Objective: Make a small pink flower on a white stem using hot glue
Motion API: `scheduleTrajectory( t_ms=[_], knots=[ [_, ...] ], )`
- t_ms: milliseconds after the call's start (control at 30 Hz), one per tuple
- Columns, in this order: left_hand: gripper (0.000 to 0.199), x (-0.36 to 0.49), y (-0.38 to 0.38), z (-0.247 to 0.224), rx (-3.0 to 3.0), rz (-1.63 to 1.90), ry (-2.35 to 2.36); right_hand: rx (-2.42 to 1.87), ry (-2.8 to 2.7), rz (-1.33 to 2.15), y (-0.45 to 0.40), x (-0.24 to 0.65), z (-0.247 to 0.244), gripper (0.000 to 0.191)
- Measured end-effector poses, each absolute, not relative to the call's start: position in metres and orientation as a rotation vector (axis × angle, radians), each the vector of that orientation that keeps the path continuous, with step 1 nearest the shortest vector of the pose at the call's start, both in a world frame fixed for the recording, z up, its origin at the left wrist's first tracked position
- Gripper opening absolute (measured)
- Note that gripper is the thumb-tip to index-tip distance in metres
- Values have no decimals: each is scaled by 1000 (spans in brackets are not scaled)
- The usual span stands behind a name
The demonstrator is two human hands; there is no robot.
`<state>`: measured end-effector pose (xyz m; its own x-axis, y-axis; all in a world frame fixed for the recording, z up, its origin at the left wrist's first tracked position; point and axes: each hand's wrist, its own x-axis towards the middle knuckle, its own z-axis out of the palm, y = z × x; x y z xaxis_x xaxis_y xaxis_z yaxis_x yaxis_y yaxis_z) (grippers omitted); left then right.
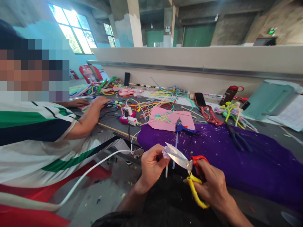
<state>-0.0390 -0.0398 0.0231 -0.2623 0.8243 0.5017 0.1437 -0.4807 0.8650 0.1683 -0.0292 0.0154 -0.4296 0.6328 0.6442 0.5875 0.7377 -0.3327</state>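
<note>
My left hand [152, 167] pinches a small pale lilac fuzzy piece [166, 152], apparently of pipe cleaner, with a whitish stem hanging below it. My right hand [211, 178] grips scissors [181, 160] with one red and one yellow handle. Their blades are parted and reach to the lilac piece; whether they touch it I cannot tell. Just beyond the hands, a blue glue gun [186, 129] rests on pink paper [156, 118] and purple cloth [236, 170], its clear glue stick pointing toward me.
Dark pliers [236, 137] lie on the cloth. Behind are a phone [200, 99], a brown bottle [229, 95], a teal pitcher [272, 99] and heaps of coloured pipe cleaners [170, 93]. Power strips [129, 119] with cables sit left. A person [81, 124] works at the left.
</note>
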Motion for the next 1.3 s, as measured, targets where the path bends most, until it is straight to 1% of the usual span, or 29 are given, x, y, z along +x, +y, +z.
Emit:
scheduleTrajectory(
  t_ms=[367,533,667,767,900,1133,1300],
  knots=[
    [8,-38,-39,25,1377,1755,1192,-889,-2144,46,-26,170,10,33],
    [9,-37,-39,23,1297,1733,1157,-885,-2157,62,-24,173,4,26],
    [15,-35,-34,25,1107,1711,1097,-954,-2075,212,-24,181,6,27],
    [19,-36,-29,27,941,1638,973,-1030,-1978,429,-24,191,11,21],
    [20,-38,-25,26,902,1535,900,-1073,-1948,598,-24,200,12,24],
    [19,-39,-23,21,1034,1505,980,-1145,-1985,660,-23,197,4,23],
    [21,-39,-24,21,1105,1483,1004,-1248,-2125,564,-22,198,6,21]
  ],
)
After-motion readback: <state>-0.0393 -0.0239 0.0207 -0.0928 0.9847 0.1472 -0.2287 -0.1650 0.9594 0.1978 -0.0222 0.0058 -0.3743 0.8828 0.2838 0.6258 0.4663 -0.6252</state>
